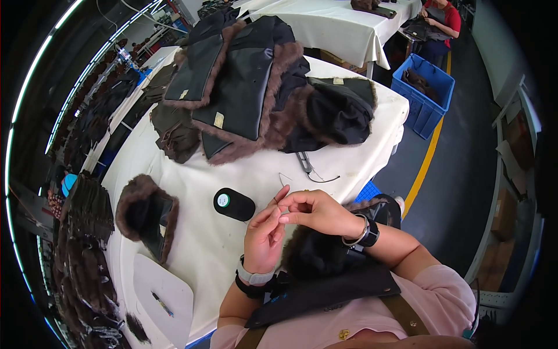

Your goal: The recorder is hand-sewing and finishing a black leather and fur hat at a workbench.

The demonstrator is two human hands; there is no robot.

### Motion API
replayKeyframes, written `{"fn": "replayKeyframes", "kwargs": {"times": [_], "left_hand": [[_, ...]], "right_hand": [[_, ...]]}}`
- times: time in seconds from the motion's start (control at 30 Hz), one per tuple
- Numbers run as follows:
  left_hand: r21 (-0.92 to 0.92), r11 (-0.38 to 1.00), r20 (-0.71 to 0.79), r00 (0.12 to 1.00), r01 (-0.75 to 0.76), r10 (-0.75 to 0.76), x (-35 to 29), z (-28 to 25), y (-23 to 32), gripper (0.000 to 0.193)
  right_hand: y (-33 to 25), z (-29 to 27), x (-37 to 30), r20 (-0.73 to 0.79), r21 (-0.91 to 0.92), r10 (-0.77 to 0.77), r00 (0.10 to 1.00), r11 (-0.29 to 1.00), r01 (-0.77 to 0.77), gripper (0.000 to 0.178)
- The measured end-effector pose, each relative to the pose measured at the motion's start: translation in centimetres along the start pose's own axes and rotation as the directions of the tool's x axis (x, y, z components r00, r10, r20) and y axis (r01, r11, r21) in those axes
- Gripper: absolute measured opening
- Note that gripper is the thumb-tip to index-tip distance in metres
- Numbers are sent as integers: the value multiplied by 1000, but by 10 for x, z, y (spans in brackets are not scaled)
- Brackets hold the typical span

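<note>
My left hand (pixel 263 243) and my right hand (pixel 318 213) meet above the near part of the table, fingertips pinched together. What they hold is too small to make out; a fine dark line shows by the fingers. Left of my hands a large spool of black thread (pixel 237 205) lies on its side. Beyond them lies a pair of thread snips (pixel 304 162) with a thin dark cord (pixel 326 180) beside it. Dark fur (pixel 311 256) lies on my lap below my right forearm.
Dark fur-trimmed garment pieces (pixel 241 87) are heaped at the table's far side. A fur-trimmed piece (pixel 145 215) and a pen (pixel 162 303) on a white board (pixel 152 291) lie left. Right stands a blue crate (pixel 422 96); a person in red (pixel 444 26) sits beyond.
</note>
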State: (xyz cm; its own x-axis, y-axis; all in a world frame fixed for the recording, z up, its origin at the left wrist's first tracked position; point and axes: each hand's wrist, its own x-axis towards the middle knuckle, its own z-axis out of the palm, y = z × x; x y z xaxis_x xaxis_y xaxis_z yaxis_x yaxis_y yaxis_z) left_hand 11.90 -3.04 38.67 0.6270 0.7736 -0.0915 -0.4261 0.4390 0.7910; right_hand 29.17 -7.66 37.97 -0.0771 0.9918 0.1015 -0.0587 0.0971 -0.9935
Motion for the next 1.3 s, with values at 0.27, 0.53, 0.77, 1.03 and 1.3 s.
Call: {"fn": "replayKeyframes", "kwargs": {"times": [0.27,0.53,0.77,1.03,1.3], "left_hand": [[110,992,-50,997,-55,61,-8,-15,-1,11],[75,986,-79,985,-147,153,-2,-8,0,7],[31,993,-108,987,-115,118,2,-4,0,11],[-4,995,-59,993,-104,104,0,-3,-1,11],[-30,991,-49,990,-131,129,3,-11,1,12]], "right_hand": [[9,-14,-12,86,72,6,996,997,-12,13],[9,-42,-20,9,-403,-123,992,908,116,10],[6,-48,-23,-160,-461,-261,952,872,162,12],[6,-14,-10,120,-215,-54,991,973,79,26],[30,-16,-5,172,-145,-62,983,986,87,13]]}}
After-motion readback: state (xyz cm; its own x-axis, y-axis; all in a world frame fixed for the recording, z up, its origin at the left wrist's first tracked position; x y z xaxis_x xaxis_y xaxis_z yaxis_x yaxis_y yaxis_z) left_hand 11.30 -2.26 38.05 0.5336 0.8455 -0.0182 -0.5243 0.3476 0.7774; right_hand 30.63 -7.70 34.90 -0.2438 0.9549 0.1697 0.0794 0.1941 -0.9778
